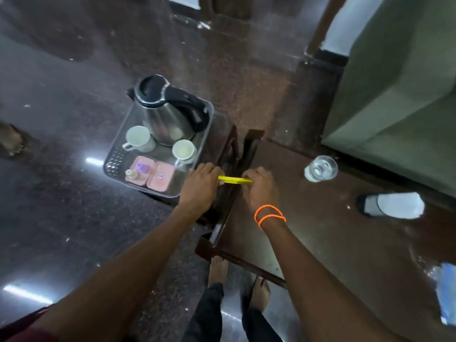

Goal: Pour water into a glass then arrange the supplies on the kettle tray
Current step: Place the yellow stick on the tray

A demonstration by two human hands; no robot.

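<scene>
The glass (320, 168) holds water, so pouring looks done. Your left hand (199, 183) and right hand (259, 186) pinch yellow packets (234, 180) beside the tray's (209, 112) near corner; arranging remains.

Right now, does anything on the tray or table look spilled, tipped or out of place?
Nothing looks spilled or tipped. The kettle, both cups and pink boxes stand on the tray. Only the yellow packet, held between both hands, and the glass are off it.

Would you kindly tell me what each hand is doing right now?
Left hand: closed on one end of the flat yellow packet.
Right hand: closed on the packet's other end.
</scene>
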